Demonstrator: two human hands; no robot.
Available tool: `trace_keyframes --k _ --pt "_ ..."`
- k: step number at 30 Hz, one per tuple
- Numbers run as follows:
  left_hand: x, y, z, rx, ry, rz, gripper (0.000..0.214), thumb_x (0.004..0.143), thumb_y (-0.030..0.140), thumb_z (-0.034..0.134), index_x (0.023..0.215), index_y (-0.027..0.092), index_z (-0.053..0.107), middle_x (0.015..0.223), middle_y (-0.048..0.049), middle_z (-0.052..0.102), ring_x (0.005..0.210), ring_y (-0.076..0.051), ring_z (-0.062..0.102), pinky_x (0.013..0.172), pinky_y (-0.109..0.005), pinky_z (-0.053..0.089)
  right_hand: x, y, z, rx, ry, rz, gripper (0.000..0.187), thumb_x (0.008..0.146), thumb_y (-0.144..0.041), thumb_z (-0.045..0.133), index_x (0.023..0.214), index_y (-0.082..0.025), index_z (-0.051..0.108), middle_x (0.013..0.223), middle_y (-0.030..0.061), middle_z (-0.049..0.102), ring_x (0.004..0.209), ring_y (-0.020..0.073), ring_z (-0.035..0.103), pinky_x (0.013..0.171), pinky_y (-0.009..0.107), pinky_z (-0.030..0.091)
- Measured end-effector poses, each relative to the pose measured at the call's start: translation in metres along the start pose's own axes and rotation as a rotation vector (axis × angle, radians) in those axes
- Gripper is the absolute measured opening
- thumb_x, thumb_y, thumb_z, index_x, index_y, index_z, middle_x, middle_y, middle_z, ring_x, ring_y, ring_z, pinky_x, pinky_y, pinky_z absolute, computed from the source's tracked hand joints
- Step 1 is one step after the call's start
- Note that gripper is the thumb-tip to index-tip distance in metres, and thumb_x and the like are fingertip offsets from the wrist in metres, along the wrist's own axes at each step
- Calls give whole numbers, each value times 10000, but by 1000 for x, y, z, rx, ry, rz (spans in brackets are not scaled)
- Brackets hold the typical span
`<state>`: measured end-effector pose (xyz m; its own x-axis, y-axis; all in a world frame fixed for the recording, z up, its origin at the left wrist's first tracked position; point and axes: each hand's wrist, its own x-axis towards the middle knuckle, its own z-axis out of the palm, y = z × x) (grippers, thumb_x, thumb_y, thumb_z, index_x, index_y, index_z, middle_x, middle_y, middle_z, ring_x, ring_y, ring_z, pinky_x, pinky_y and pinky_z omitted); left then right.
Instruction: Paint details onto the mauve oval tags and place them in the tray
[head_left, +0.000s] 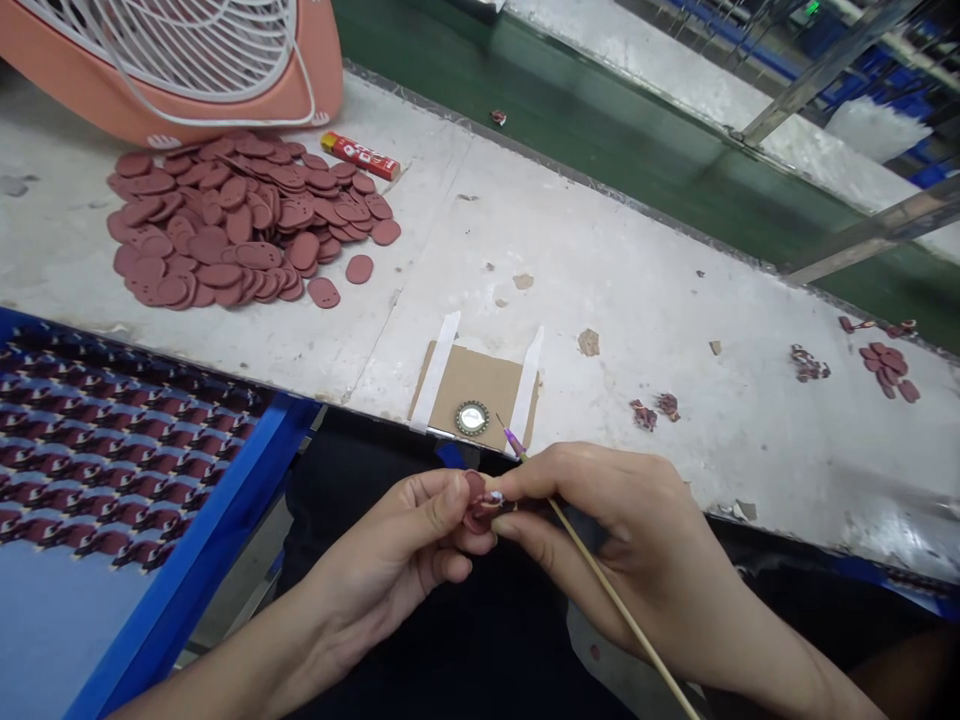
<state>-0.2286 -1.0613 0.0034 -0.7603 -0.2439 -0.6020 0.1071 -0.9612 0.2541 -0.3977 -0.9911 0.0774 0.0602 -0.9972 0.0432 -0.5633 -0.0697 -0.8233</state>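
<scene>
Pinching a small maroon rubber piece (474,503) at 6 o'clock, the left hand (382,570) closes tight while the right hand (607,530) grips a thin wooden stick (615,600) beside it; a slipped grip could jab the left hand or drop the piece.

The scuffed white counter (637,260) carries a wide heap of flat reddish-brown oval pieces (247,220), two lying loose at its edge. Behind the heap sit a peach-coloured fan (172,70) with a white wire guard and a red packet (361,156). Near the front edge lies a cardboard square (472,385) under white tape strips (435,370); further right are small reddish scraps (808,363) and a small cluster of ovals (889,370).
</scene>
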Motion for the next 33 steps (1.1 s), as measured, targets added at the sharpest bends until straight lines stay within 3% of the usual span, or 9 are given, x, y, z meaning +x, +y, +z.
trace_keyframes --k 18,29,33 --pt "-3 -2 0 -17 -8 7 176 654 274 899 716 157 782 615 2 716 535 -57 640 522 -96 549 4 0 0 6 -22 -66 104 926 -84 609 999 -132 667 900 8 707 816 80 664 762 157 508" --pt "-13 3 5 98 -104 83 255 664 388 875 736 162 780 601 9 710 529 -56 630 501 -98 515 -2 -10 5 -7 45 -170 89 935 -95 624 1000 -154 640 880 11 711 765 101 679 743 172 570" --pt "-19 10 8 158 -166 120 239 604 368 908 733 205 791 613 8 746 500 -78 656 520 -139 521 -10 -19 4 -67 42 -176 123 952 -96 605 1024 -167 675 902 29 721 828 126 705 767 169 606"
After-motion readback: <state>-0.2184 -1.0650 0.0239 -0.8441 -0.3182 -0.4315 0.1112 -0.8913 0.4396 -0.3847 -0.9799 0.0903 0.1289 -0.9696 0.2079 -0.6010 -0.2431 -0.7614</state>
